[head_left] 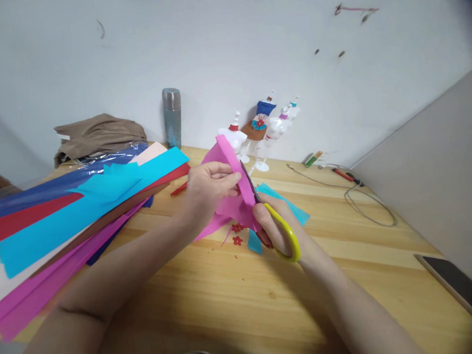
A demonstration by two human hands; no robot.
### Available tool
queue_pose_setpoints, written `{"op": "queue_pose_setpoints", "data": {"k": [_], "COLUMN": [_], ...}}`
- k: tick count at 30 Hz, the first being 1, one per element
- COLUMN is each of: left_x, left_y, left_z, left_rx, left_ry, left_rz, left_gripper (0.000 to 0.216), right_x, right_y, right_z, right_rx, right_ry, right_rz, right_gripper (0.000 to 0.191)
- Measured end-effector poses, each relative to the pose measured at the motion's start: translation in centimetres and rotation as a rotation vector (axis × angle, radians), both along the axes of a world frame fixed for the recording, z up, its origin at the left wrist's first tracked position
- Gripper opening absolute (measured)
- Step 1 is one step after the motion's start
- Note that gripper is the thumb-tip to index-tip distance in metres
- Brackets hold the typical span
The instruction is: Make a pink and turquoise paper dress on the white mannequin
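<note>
My left hand (pixel 209 188) pinches a folded pink paper sheet (pixel 230 199) and holds it up over the wooden table (pixel 236 301). My right hand (pixel 275 224) grips yellow-handled scissors (pixel 283 233), fingers through the loops. The blades point up and away and meet the pink sheet's right edge. Small red paper flowers (pixel 237 234) and bits lie on the table under the sheet. A light blue paper piece (pixel 282 201) lies behind my right hand.
A stack of long coloured paper sheets (pixel 61 227) covers the left of the table. At the back stand a metal flask (pixel 172 118), small white mannequin figures (pixel 259 129) and a brown cloth bundle (pixel 99 135). A cable (pixel 363 203) and a dark tablet (pixel 457 285) lie at right.
</note>
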State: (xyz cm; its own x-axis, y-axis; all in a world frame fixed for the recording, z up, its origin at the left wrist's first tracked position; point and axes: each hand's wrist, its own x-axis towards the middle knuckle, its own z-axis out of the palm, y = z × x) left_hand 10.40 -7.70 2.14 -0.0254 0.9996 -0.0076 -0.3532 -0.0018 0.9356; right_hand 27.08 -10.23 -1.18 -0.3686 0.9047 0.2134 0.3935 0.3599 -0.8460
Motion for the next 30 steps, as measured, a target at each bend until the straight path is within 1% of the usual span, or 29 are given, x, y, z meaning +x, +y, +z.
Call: {"op": "queue_pose_setpoints", "data": {"k": [5,8,12,18,20,23,28,30], "left_x": [0.0,0.0,0.0,0.0,0.0,-0.1,-0.2,-0.2], "left_y": [0.0,0.1,0.1,0.2,0.2,0.2,0.4,0.4], "left_z": [-0.2,-0.4,-0.4,0.2,0.5,0.7,0.2,0.0], "left_rx": [0.027,0.044,0.02,-0.03,-0.054,-0.056,-0.031,-0.018], "left_ry": [0.001,-0.004,0.0,-0.028,-0.018,-0.01,0.0,0.001], "left_rz": [-0.016,-0.015,-0.003,-0.002,0.006,0.011,0.013,0.005], "left_gripper": [0.009,0.009,0.013,0.012,0.012,0.011,0.011,0.01], "right_x": [0.1,0.1,0.0,0.3,0.5,0.7,0.7,0.6], "right_y": [0.2,0.1,-0.1,-0.1,-0.1,-0.1,-0.1,-0.1], "right_z": [-0.6,-0.4,-0.2,-0.1,0.0,0.2,0.4,0.5], "right_rx": [-0.017,-0.016,-0.04,-0.131,-0.117,-0.083,0.038,0.06], "right_ry": [0.022,0.026,0.032,0.081,0.076,0.031,-0.072,-0.093], "right_rz": [0.014,0.009,0.016,0.127,0.158,0.161,0.115,0.104], "right_gripper": [0.049,0.049,0.05,0.056,0.056,0.055,0.051,0.05]}}
